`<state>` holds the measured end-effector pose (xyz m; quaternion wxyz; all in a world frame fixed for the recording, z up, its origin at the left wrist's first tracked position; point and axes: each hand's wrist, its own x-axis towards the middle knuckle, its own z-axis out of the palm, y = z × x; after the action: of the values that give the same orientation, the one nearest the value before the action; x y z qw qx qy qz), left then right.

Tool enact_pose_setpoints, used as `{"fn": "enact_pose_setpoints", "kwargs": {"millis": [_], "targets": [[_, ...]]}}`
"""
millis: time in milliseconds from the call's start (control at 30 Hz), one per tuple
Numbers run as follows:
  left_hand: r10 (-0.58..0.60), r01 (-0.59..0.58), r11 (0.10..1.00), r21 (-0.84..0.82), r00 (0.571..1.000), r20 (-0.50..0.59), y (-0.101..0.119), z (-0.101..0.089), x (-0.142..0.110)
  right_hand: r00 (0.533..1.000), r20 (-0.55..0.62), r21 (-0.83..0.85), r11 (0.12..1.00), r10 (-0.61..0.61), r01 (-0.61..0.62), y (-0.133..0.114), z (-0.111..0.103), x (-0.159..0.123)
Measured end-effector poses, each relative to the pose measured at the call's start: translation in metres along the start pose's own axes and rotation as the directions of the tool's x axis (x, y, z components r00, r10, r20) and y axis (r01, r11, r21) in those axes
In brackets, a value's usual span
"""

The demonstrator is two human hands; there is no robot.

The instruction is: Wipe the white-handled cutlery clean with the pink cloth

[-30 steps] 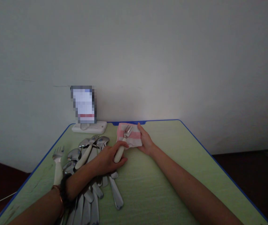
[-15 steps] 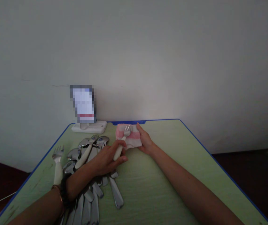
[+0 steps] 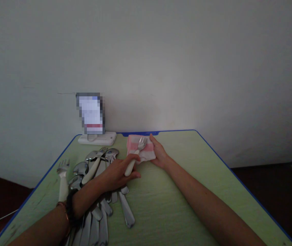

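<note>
A fork (image 3: 132, 166) with a white handle is held by my left hand (image 3: 121, 172), its metal tines pointing away over the cloth. My right hand (image 3: 159, 153) grips the right edge of a folded pink-and-white cloth (image 3: 133, 143), thumb on top and the other fingers mostly hidden beneath. The fork's head lies over the cloth; whether they touch I cannot tell. Under and beside my left forearm spreads a pile of metal spoons (image 3: 81, 168) and forks, several handles pointing toward me. Another white-handled fork (image 3: 63, 181) lies at the pile's left side.
The green table (image 3: 176, 212) has a blue edge and stands against a pale wall (image 3: 176, 68). At its back left a blurred-out phone (image 3: 91, 114) leans upright on a white stand (image 3: 100, 139). Dark floor (image 3: 268, 188) shows on both sides.
My left hand has shifted slightly right with the fork. The cloth and my right hand have also moved a little to the right. The pile of cutlery has not moved.
</note>
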<state>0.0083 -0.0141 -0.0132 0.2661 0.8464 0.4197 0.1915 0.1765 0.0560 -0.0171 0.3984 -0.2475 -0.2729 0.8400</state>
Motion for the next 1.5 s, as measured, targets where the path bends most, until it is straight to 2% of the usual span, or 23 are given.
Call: {"fn": "enact_pose_setpoints", "kwargs": {"millis": [300,867,1100,1367,1433,1500], "targets": [[-0.014,0.012,0.996,0.090,1.000,0.020,0.003,0.000,0.000,1.000,0.019,-0.017,1.000,-0.010,0.011,0.000,0.001,-0.001],[-0.021,0.018,0.991,0.133,1.000,0.018,0.005,0.000,0.000,1.000,0.014,-0.027,1.000,0.014,-0.013,0.000,0.001,-0.001],[0.007,-0.010,0.986,0.167,1.000,0.013,0.003,0.001,0.000,0.999,-0.026,0.013,0.999,-0.037,0.038,0.000,0.000,0.001],[0.018,-0.021,0.984,0.178,1.000,0.016,0.003,0.002,0.000,0.985,-0.135,0.130,0.984,-0.107,0.125,-0.005,-0.007,0.005],[0.021,-0.023,0.983,0.180,1.000,0.012,0.003,0.002,0.000,0.987,-0.112,0.138,0.982,-0.113,0.128,-0.005,-0.008,0.005],[0.029,-0.030,0.984,0.178,1.000,0.008,0.003,0.002,0.000,0.996,-0.048,0.108,0.991,-0.076,0.081,-0.005,-0.007,0.004]]}}
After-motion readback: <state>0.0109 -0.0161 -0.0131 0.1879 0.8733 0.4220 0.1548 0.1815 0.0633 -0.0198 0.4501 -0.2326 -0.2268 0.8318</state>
